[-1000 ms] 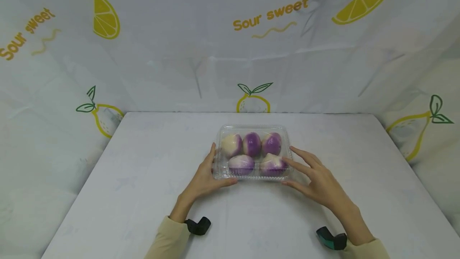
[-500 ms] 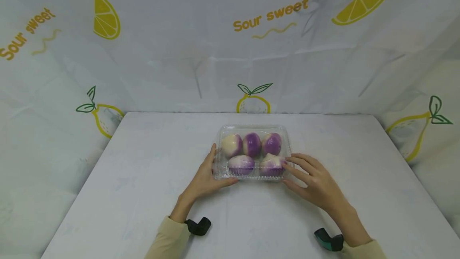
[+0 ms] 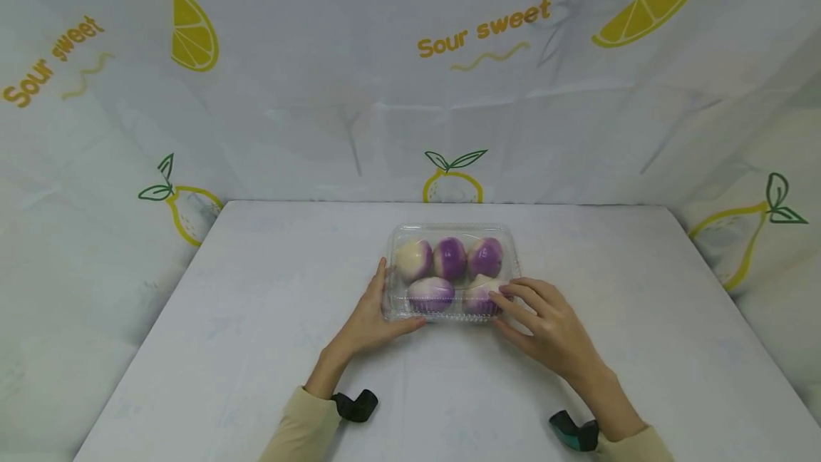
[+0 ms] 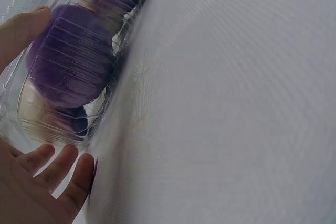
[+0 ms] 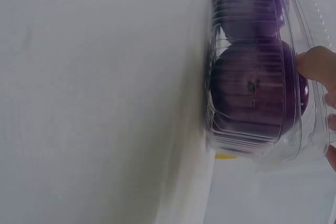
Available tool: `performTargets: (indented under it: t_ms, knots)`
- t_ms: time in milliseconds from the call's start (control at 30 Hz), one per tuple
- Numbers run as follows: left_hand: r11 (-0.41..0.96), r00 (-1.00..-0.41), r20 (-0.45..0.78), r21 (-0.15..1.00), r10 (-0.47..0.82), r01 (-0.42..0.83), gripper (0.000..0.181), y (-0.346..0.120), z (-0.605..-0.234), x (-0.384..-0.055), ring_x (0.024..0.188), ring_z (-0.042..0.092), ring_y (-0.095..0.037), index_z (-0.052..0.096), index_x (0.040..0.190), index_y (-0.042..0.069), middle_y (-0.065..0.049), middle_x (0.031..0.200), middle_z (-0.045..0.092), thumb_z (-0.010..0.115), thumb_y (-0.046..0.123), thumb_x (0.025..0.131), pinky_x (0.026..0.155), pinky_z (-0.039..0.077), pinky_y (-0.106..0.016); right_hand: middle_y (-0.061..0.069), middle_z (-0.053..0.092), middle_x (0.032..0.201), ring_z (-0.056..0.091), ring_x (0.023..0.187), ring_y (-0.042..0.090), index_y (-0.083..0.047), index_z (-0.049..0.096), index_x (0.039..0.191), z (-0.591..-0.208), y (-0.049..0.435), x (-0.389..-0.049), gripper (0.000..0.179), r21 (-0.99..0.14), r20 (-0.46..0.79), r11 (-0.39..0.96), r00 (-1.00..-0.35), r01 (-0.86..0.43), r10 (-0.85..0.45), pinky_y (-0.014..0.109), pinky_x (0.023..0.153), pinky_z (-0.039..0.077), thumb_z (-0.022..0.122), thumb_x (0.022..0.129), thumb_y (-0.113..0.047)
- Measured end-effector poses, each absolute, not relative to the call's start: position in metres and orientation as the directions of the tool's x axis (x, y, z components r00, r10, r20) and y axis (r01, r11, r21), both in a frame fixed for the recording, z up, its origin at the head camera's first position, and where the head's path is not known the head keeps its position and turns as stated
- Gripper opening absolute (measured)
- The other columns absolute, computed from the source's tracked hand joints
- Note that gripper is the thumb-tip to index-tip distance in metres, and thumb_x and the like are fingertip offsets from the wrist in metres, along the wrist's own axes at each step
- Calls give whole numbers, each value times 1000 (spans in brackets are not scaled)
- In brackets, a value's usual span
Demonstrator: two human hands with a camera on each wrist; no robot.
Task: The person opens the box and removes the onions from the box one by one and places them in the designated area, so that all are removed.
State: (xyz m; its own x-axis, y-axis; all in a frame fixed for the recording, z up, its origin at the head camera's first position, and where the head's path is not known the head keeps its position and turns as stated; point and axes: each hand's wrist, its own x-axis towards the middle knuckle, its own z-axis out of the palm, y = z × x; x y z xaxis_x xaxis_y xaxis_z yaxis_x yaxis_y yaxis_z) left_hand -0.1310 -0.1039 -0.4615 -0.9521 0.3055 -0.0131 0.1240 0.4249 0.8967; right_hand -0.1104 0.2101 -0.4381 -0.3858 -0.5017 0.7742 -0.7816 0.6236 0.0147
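Observation:
A clear plastic clamshell box (image 3: 449, 232) stands closed on the white table, with several purple-and-white turnip-like vegetables (image 3: 450, 258) inside. My left hand (image 3: 364, 321) holds its front left corner, fingers along the left side and thumb on the front rim. In the left wrist view, the thumb of the left hand (image 4: 42, 182) touches the rim and the fingertips lie by the box's end. My right hand (image 3: 548, 323) pinches the front rim near the right corner. The right wrist view shows the thumb of that right hand (image 5: 317, 69) at the rim; its other fingers are partly hidden.
The white table (image 3: 269, 269) has its far edge beyond the box, against a pale cloth backdrop (image 3: 321, 113) printed with lemons and lettering. Black wrist-worn devices sit at both cuffs, one on the left wrist (image 3: 356, 406) and one on the right wrist (image 3: 574, 432).
My right hand has slid left along the box's front edge, and its fingers have drawn in from the right side onto the front rim. The left hand and box stay nearly still.

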Motion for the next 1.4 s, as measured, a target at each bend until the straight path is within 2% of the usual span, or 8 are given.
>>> performTargets:
  t_ms: [233,400,467,567,700,967,1167,1400]
  knots:
    - [439,-953,-24,891,301,116,130,-103,-462,-130,160,13,-38,-4,164,3,-21,171,16,88,39,79,127,18,-61,12,74,106,63,105,33,-6,78,109,-438,197,-111,47,-2,776,643,-407,-766,-482,39,99,44,47,109,-40]
    - [446,-952,-21,886,304,123,129,-103,-462,-130,159,14,-39,-5,164,3,-22,171,15,86,40,81,127,19,-61,13,74,109,63,105,33,-6,78,109,-438,188,-111,49,-16,754,658,-441,-753,-487,41,99,44,45,109,-42]
    - [446,-952,-19,886,305,125,128,-103,-463,-129,158,16,-40,-5,164,3,-23,171,15,86,40,81,126,20,-61,13,74,110,63,106,32,-6,78,109,-438,184,-111,42,-20,743,663,-454,-749,-491,42,100,45,51,107,-38]
    - [438,-951,-18,890,308,125,128,-103,-463,-129,158,17,-40,-6,164,3,-23,170,15,85,39,82,126,20,-61,13,74,112,63,108,32,-7,79,107,-437,179,-110,24,-28,728,671,-476,-741,-494,42,100,46,69,96,-26]
    - [428,-952,-17,896,307,122,128,-102,-463,-128,158,17,-41,-6,164,3,-23,170,16,85,38,82,126,20,-61,11,74,109,63,110,31,-9,79,106,-436,172,-109,33,-35,716,683,-495,-730,-492,43,100,49,84,74,-16]
    - [447,-952,6,882,306,150,125,-102,-464,-129,158,15,-41,-5,163,0,-24,171,6,85,36,83,127,21,-59,9,73,106,65,106,31,-9,80,104,-435,157,-113,44,12,767,665,-419,-747,-485,46,92,53,91,62,-14]
    - [453,-949,32,873,314,179,124,-102,-465,-128,157,17,-43,-4,162,-3,-28,169,8,84,35,84,126,23,-58,9,74,106,65,106,29,-10,80,105,-435,148,-115,44,17,764,654,-412,-757,-497,43,93,52,92,63,-16]
    - [463,-951,34,868,307,181,124,-102,-466,-128,157,16,-42,-5,162,-2,-26,170,7,83,36,84,127,21,-57,8,74,106,66,105,28,-10,81,106,-437,139,-118,44,25,771,662,-407,-749,-490,43,91,55,92,64,-19]
